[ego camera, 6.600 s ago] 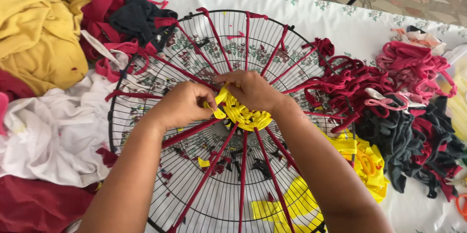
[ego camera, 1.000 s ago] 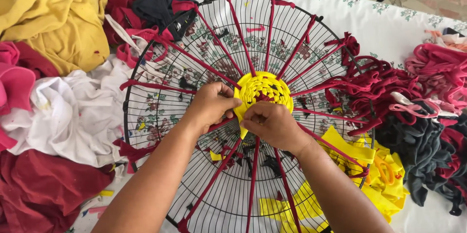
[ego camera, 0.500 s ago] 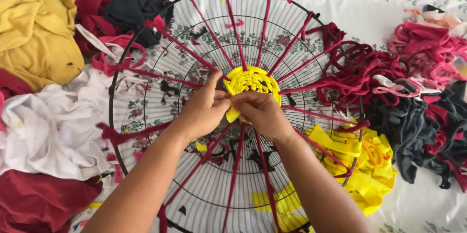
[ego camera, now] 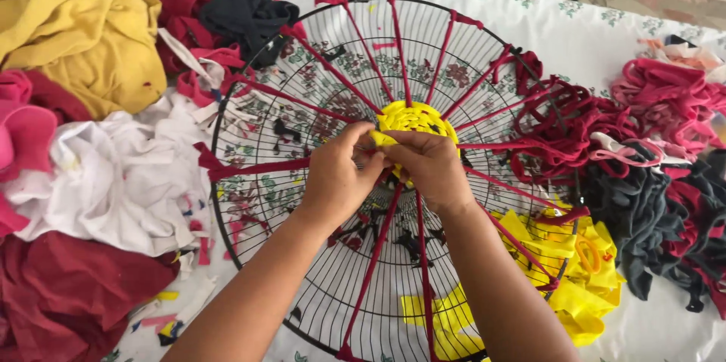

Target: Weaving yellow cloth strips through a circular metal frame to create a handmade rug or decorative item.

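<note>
A round black wire fan guard [ego camera: 249, 105] lies flat on a white flowered cloth. Dark red fabric strips [ego camera: 333, 67] run like spokes from its rim to the hub. At the hub sits a small disc of woven yellow fabric strip [ego camera: 414, 118]. My left hand [ego camera: 340, 174] and my right hand [ego camera: 431, 169] meet at the near edge of that disc, fingers pinched on the yellow strip among the red spokes. The strip's free end is hidden under my hands.
Loose yellow fabric [ego camera: 582, 271] lies at the guard's right rim. Piles of dark red, pink and grey strips [ego camera: 650, 150] fill the right side. Yellow cloth [ego camera: 76, 29], white cloth [ego camera: 121, 173] and dark red cloth [ego camera: 68, 294] are heaped at the left.
The yellow woven disc at the hub has grown rounder and fuller since the oldest frame. My hands have shifted around its near edge, still pinching the strip.
</note>
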